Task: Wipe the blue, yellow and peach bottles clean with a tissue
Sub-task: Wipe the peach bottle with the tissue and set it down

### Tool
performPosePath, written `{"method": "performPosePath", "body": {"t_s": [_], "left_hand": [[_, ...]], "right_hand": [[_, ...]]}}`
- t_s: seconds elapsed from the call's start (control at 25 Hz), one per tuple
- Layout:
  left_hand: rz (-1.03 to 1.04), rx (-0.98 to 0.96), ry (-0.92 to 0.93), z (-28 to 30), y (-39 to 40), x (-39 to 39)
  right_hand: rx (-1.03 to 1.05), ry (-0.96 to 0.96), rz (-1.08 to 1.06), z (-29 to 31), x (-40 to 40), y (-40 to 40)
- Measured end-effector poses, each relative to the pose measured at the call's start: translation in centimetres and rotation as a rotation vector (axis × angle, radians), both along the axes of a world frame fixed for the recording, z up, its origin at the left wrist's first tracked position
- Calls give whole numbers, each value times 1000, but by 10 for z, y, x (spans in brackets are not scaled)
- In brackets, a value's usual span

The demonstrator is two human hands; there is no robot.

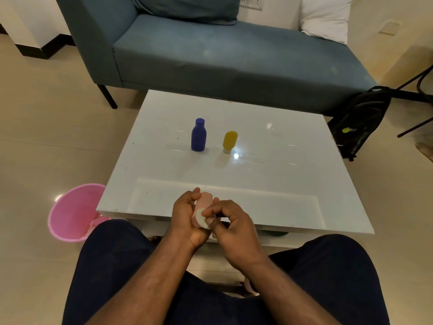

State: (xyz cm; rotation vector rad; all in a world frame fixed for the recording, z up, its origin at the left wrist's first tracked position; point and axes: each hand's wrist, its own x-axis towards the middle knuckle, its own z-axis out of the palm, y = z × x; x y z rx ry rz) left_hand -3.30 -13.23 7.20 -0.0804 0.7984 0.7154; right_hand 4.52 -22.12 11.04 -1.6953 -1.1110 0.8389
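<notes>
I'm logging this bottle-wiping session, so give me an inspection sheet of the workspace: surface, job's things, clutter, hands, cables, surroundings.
Surface: white glossy table, faint specks and glare.
Job's things: blue bottle upright; yellow bottle standing on its cap to the right of it, apart; peach bottle held over the near edge; white tissue against it.
Clutter: nothing seen on the tabletop.
Hands: left hand has its grip round the peach bottle; right hand pinches the tissue.
Cables: nothing seen.
Surroundings: blue sofa, white pillow, pink bin on the floor, black backpack.
</notes>
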Motion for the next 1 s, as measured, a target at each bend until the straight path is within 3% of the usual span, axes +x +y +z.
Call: {"method": "performPosePath", "body": {"t_s": [0.12,0.24,0.48,0.72,1.0], "left_hand": [[-55,50,-8,1,-3,-1],[-126,117,25,6,-7,0],[-33,88,-49,1,-5,0],[-61,143,2,4,-2,1],[-119,75,-83,9,-6,1]], "right_hand": [[2,-293,28,-4,7,16],[-37,-395,-97,-8,25,31],[31,-324,-17,0,-11,-5],[13,-370,-148,-1,13,22],[115,-318,-55,-6,-1,3]]}}
